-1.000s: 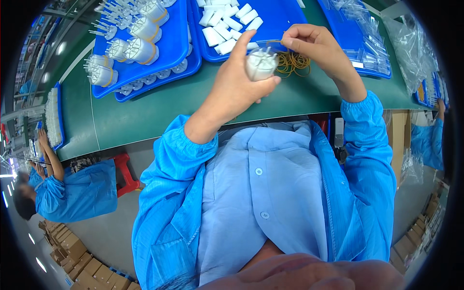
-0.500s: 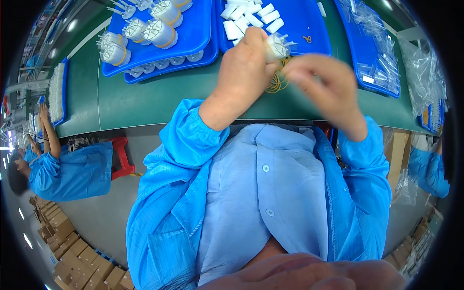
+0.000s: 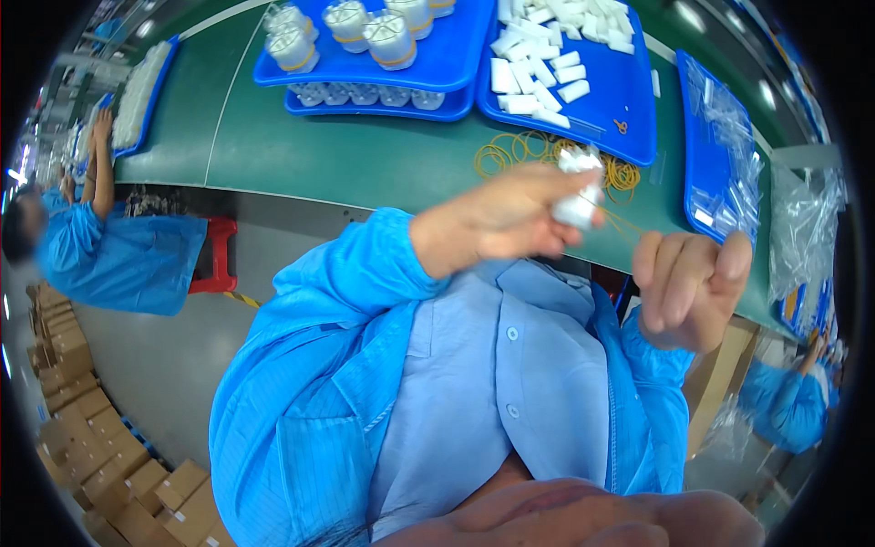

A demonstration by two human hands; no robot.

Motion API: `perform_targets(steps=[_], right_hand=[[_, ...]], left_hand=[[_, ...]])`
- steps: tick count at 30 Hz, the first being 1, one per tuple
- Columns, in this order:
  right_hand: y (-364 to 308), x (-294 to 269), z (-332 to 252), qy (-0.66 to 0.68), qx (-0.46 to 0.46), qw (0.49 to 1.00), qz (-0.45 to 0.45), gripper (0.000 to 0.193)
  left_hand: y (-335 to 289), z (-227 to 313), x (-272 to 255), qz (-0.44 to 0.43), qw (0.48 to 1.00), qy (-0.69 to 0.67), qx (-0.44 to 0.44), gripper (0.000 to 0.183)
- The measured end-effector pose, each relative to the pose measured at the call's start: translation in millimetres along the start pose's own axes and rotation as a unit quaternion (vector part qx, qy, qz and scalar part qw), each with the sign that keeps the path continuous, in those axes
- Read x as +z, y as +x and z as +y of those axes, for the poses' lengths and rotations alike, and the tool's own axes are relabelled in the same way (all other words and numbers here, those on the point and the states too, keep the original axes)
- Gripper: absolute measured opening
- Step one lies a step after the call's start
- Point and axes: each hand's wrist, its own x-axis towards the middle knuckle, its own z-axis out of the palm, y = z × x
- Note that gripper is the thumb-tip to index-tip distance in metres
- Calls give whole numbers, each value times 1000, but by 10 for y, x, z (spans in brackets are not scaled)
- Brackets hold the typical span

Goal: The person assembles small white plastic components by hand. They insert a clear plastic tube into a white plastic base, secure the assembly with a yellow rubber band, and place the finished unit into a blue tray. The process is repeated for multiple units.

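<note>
My left hand (image 3: 510, 217) is closed around a white bundle (image 3: 576, 208), a short cylinder blurred by motion. From its side a thin yellow rubber band (image 3: 620, 221) stretches toward my right hand (image 3: 690, 281), whose fingers are curled in a pinch at the other end. The pinch point itself is partly hidden by the fingers. Just beyond the bundle, a pile of loose yellow rubber bands (image 3: 622, 176) lies on the green table (image 3: 383, 155). Similar white bundles (image 3: 390, 41), ringed by yellow bands, stand upright in the stacked blue tray (image 3: 456, 66) at far left.
White blocks (image 3: 571, 75) and a small orange piece (image 3: 622, 128) lie in the middle blue tray (image 3: 638, 150). Transparent plastic parts (image 3: 720, 196) fill a right-hand tray, beside a plastic bag (image 3: 802, 237). A co-worker (image 3: 118, 255) works at left near a red stool (image 3: 217, 257).
My left hand has turned and come nearer my body with the bundle. My right hand has drawn away to the right, a band now stretched between them. The whole view has shifted.
</note>
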Motion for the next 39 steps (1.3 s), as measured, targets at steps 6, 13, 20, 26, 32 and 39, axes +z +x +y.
perform_targets(steps=[6,13,20,26,32,39], right_hand=[[89,-31,395,-426,-210,873,113,70],[257,79,201,-484,25,873,-56,95],[245,157,501,-399,103,911,-32,88],[195,139,620,-297,207,932,-5,82],[963,-44,844,-319,144,936,39,58],[1517,-38,1386,-567,55,813,-118,49]], left_hand=[[-230,-77,332,-63,991,56,106,36],[-257,60,231,77,667,647,362,51],[-422,62,196,122,708,601,351,65],[-576,114,15,44,786,501,361,78],[-703,397,-122,134,714,411,550,72],[-1009,745,-293,187,546,389,718,38]])
